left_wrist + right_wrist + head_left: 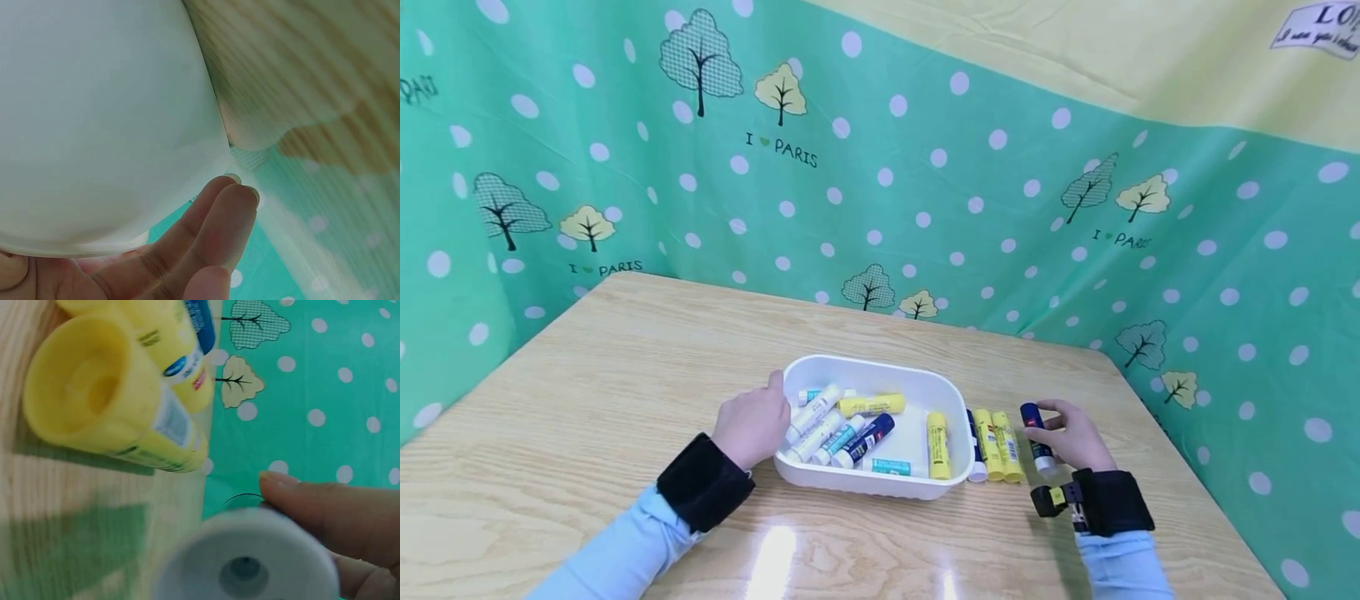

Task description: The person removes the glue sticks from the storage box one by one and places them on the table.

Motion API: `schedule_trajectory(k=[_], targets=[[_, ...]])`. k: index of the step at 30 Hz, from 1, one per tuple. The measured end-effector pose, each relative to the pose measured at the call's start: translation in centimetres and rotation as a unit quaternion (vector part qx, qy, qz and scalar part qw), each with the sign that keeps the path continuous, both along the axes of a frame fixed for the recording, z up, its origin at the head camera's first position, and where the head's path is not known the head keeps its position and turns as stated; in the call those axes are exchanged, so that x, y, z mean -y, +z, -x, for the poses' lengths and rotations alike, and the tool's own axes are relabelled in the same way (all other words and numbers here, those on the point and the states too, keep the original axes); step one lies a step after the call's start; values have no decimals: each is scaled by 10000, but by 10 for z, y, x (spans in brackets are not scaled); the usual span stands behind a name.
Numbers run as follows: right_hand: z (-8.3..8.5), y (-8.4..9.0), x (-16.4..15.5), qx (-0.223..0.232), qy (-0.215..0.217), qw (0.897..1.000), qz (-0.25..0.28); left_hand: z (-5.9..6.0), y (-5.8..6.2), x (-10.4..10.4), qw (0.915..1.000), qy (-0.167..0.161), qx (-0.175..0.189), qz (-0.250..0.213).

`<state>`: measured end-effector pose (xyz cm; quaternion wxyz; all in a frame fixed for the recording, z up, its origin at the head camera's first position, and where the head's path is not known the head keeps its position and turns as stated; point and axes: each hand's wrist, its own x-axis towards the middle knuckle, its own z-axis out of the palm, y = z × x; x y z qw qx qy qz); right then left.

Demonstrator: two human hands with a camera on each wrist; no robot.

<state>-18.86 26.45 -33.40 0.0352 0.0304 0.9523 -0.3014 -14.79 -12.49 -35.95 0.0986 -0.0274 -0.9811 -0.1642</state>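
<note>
A white tray (957,407) sits mid-table with several glue sticks inside, yellow (937,446), white and dark blue (865,441). My left hand (754,423) holds the tray's left rim, thumb over the edge; in the left wrist view its fingers (215,240) lie against the tray wall (94,125). To the tray's right lie a blue stick (975,447) and two yellow sticks (998,444) in a row. My right hand (1072,435) grips a dark blue glue stick (1037,438) just right of that row; its white end (250,562) fills the right wrist view beside the yellow sticks (106,400).
The wooden table (595,367) is enclosed by a green polka-dot cloth wall (925,192) at the back and both sides. The table's right edge runs close to my right hand.
</note>
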Motion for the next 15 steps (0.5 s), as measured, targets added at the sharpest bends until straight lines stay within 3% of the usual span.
schedule_trajectory(k=[15], targets=[[10, -18, -1, 221, -353, 9991, -56, 0, 2, 0, 9999, -8, 124, -23]])
